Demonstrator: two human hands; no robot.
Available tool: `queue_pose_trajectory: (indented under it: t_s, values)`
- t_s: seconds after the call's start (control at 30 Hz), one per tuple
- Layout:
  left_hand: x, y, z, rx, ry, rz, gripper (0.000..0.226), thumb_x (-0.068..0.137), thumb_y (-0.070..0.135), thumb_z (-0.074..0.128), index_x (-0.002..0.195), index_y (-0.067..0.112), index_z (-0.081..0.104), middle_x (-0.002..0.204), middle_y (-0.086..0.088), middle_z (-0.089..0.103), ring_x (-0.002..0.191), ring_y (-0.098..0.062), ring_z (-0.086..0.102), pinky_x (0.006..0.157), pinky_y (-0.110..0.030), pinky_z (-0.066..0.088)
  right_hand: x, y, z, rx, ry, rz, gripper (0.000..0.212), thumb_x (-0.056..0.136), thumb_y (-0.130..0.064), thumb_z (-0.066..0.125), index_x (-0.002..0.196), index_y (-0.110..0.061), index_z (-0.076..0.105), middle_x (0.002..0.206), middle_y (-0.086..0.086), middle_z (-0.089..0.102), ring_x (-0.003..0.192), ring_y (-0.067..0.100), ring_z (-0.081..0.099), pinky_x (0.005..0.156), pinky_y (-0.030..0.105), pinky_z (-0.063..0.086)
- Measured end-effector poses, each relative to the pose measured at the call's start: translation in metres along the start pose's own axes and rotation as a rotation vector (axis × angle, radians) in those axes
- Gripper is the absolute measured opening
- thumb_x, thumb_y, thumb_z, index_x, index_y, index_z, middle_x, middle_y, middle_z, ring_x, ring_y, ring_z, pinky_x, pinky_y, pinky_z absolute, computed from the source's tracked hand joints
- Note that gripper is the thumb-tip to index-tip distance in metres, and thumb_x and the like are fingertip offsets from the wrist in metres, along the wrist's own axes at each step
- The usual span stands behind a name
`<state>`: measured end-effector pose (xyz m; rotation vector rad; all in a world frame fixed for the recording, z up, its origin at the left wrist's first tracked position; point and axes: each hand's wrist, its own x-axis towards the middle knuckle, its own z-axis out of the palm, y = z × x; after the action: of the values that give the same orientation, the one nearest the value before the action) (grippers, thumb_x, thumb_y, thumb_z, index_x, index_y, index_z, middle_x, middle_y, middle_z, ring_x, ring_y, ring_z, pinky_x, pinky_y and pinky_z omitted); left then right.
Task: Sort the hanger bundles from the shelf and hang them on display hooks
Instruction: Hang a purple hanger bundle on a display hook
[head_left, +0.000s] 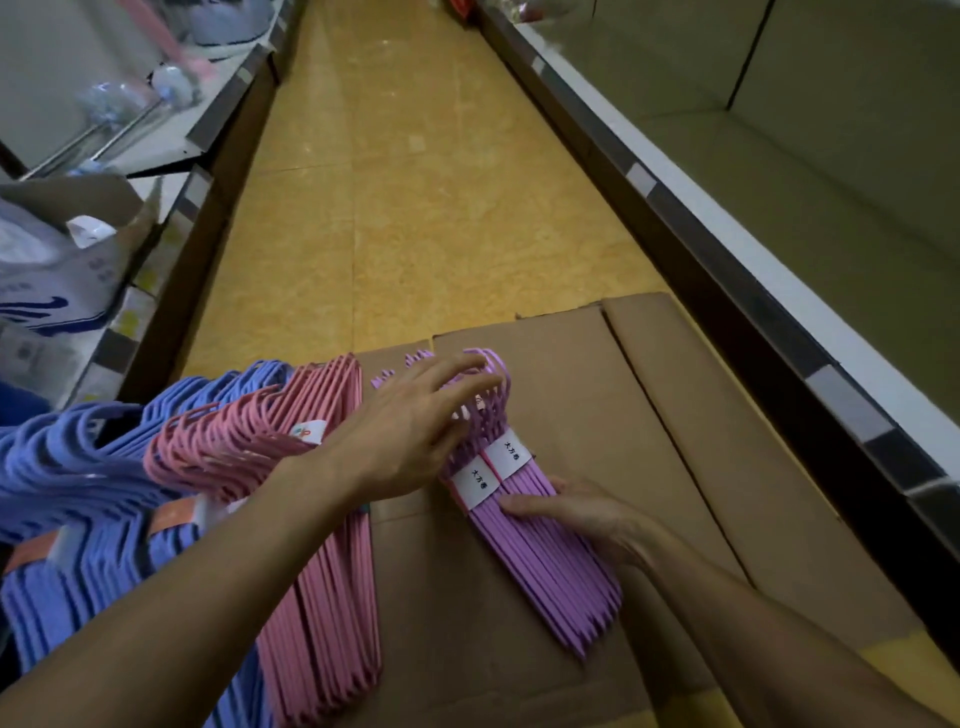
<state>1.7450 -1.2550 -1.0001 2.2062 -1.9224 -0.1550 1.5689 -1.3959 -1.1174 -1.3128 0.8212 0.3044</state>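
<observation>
Both bare forearms reach forward into view from the bottom edge. The left hand (410, 426) extends up and to the right, palm down, fingers straight and spread, fingertips lying over the hooked ends of the purple plastic hanger bundle (540, 545). The right hand (576, 512) sits lower, fingers lightly curved against the bundle's right side, thumb lying on top.
</observation>
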Motion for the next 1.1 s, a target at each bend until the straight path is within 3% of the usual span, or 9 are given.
queue_pose_trajectory:
  t_s: [0.1,0.17,0.27,0.4,0.5,0.57,0.67,0.93,1.1]
  values:
    - [0.002,-0.002,0.003,-0.041,0.006,0.021,0.057,0.095,0.012,0.058,0.149,0.020,0.041,0.158,-0.003,0.033,0.144,-0.026,0.034,0.113,-0.046,0.035,0.000,0.001,0.000,-0.043,0.008,-0.005,0.056,0.068,-0.051,0.085,0.114,-0.025,0.068,0.098,-0.003,0.077,0.086,0.013,0.075,0.070,0.028,0.058]
    - [0.002,-0.004,0.004,-0.067,0.021,0.041,0.058,0.093,0.009,0.059,0.148,0.019,0.043,0.157,-0.004,0.034,0.143,-0.026,0.035,0.113,-0.045,0.036,-0.002,0.001,0.000,-0.104,0.021,-0.035,0.064,0.065,-0.057,0.084,0.118,-0.027,0.065,0.102,-0.003,0.076,0.089,0.013,0.074,0.080,0.033,0.060]
    - [0.004,-0.003,0.007,-0.082,0.032,0.043,0.058,0.093,0.007,0.058,0.148,0.019,0.043,0.157,-0.005,0.035,0.141,-0.026,0.037,0.113,-0.044,0.036,-0.006,-0.002,0.003,-0.157,0.093,-0.122,0.094,0.059,-0.061,0.087,0.138,-0.026,0.048,0.122,-0.004,0.066,0.102,0.015,0.070,0.095,0.042,0.056]
    - [0.013,0.002,0.009,-0.129,0.061,0.038,0.054,0.093,0.003,0.057,0.144,0.013,0.048,0.154,-0.009,0.039,0.140,-0.028,0.039,0.113,-0.044,0.034,-0.014,-0.010,0.025,-0.281,0.368,-0.221,0.137,0.045,-0.075,0.082,0.155,-0.029,0.014,0.149,0.000,0.037,0.133,0.023,0.043,0.108,0.047,0.042]
    - [0.019,0.005,0.010,-0.143,0.078,0.034,0.052,0.092,0.001,0.057,0.142,0.011,0.051,0.152,-0.009,0.041,0.138,-0.028,0.040,0.114,-0.036,0.031,-0.014,-0.006,0.051,-0.488,0.471,-0.193,0.140,0.046,-0.077,0.078,0.154,-0.033,0.001,0.151,0.003,0.029,0.139,0.028,0.032,0.111,0.052,0.034]
    - [0.020,0.006,0.010,-0.152,0.091,0.032,0.050,0.092,0.002,0.057,0.141,0.010,0.052,0.150,-0.010,0.043,0.137,-0.028,0.041,0.112,-0.033,0.030,-0.011,0.002,0.065,-0.659,0.530,-0.140,0.138,0.057,-0.072,0.076,0.153,-0.034,-0.016,0.156,0.006,0.021,0.142,0.031,0.024,0.113,0.051,0.028]
    - [0.019,0.005,0.009,-0.152,0.102,0.041,0.047,0.094,0.004,0.057,0.141,0.009,0.052,0.149,-0.010,0.045,0.136,-0.027,0.042,0.112,-0.034,0.032,-0.004,0.011,0.075,-0.787,0.659,-0.146,0.124,0.075,-0.060,0.070,0.151,-0.030,-0.023,0.152,0.009,0.022,0.137,0.030,0.027,0.109,0.048,0.030]
    - [0.016,-0.002,0.000,-0.217,0.061,-0.010,0.045,0.099,0.015,0.054,0.143,0.016,0.049,0.152,0.001,0.042,0.138,-0.014,0.038,0.107,-0.015,0.024,0.006,0.018,0.087,-0.863,0.808,-0.136,0.116,0.078,-0.049,0.067,0.150,-0.026,-0.021,0.146,0.013,0.029,0.131,0.030,0.033,0.104,0.047,0.035]
    - [0.017,0.001,-0.012,-0.300,0.104,-0.085,0.041,0.099,0.017,0.053,0.141,0.015,0.052,0.145,0.000,0.050,0.133,-0.011,0.043,0.101,-0.011,0.026,0.005,0.012,0.079,-0.714,0.801,-0.195,0.099,0.078,-0.041,0.064,0.151,-0.033,-0.002,0.136,0.008,0.040,0.124,0.029,0.040,0.100,0.046,0.036]
